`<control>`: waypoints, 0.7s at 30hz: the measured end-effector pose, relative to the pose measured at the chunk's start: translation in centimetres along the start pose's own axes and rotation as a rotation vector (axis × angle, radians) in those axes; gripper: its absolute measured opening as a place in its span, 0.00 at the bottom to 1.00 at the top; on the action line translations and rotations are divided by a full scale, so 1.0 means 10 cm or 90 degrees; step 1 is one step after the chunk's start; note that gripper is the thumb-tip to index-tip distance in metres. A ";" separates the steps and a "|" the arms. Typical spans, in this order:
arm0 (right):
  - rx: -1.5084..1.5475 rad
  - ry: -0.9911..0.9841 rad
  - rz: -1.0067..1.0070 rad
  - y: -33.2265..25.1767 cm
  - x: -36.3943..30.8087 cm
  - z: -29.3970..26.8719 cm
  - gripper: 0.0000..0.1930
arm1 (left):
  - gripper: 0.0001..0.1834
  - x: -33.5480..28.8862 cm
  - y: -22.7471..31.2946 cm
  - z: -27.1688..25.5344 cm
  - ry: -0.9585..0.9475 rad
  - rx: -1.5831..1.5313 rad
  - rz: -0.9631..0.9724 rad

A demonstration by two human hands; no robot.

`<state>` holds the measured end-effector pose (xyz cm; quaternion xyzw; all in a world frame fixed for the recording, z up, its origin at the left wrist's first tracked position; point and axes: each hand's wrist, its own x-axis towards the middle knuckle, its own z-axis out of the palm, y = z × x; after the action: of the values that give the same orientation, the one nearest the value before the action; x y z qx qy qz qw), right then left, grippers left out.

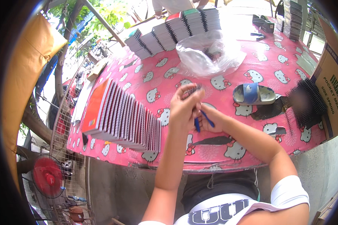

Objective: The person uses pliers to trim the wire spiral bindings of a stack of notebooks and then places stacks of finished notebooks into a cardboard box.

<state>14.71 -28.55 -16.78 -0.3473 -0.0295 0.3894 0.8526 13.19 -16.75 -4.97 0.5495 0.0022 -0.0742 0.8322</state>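
Observation:
Both my hands are close together over the middle of the pink, cat-print tabletop. My left hand [181, 108] is raised with its fingers curled around a small dark, ridged piece [192, 91], which looks like part of a spiral coil; the fingers cover most of it. Just below it, my right hand [214, 122] is closed on blue-handled pliers [207, 118], their handles spread downward. The jaws are hidden between my hands. To the left stands a long row of spiral-bound notebooks [120, 116], the end one with a red-orange cover.
Beyond my hands lies a clear plastic bag [210, 54] with dark contents. Behind it are stacked spiral notebooks [165, 33]. On the right are a blue-strapped slipper [253, 93], black coils [308, 97] and a cardboard box [332, 86]. A red fan [49, 176] stands at lower left.

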 end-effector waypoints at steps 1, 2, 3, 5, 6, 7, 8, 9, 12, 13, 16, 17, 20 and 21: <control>0.014 0.005 0.020 0.01 0.04 -0.01 0.35 | 0.19 0.24 0.04 0.12 -0.009 0.007 -0.001; 0.028 0.008 0.042 0.03 0.08 0.00 0.35 | 0.19 0.47 0.08 0.23 -0.014 0.014 0.000; 0.032 0.000 0.050 0.03 0.08 0.02 0.34 | 0.16 0.73 0.10 0.32 -0.038 -0.001 -0.012; 0.039 -0.009 0.058 0.01 0.05 0.02 0.34 | 0.11 1.31 0.12 0.55 -0.077 -0.021 -0.040; 0.042 -0.009 0.054 0.02 0.04 0.02 0.34 | 0.12 1.62 0.12 0.65 -0.036 -0.033 -0.090; 0.046 -0.007 0.046 0.02 0.03 0.00 0.34 | 0.13 1.87 0.12 0.77 -0.015 -0.031 -0.119; 0.051 -0.012 0.044 0.02 0.03 0.01 0.34 | 0.15 2.14 0.12 0.83 0.017 -0.027 -0.137; 0.059 -0.018 0.048 0.04 0.04 0.01 0.34 | 0.17 2.37 0.10 0.84 0.054 -0.022 -0.155; 0.058 -0.020 0.050 0.01 0.03 0.04 0.34 | 0.31 2.74 0.14 0.88 0.032 0.056 -0.173; 0.054 -0.018 0.053 0.01 0.01 0.05 0.34 | 0.35 2.76 0.18 0.91 0.078 0.088 -0.172; 0.056 -0.049 0.068 0.03 0.04 0.09 0.35 | 0.51 2.72 0.32 0.78 0.115 0.179 -0.125; 0.056 -0.035 0.065 0.01 0.02 0.04 0.35 | 0.50 2.57 0.29 0.82 0.061 0.205 -0.103; 0.041 -0.017 0.057 -0.02 -0.02 -0.06 0.35 | 0.45 1.42 0.32 0.99 -0.124 0.214 -0.017; 0.038 -0.022 0.047 0.00 -0.01 -0.04 0.35 | 0.42 1.01 0.34 0.88 -0.199 0.177 0.019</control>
<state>14.79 -28.82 -17.07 -0.3154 -0.0198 0.4271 0.8472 22.90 -24.70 0.74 0.6407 -0.1451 -0.1461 0.7397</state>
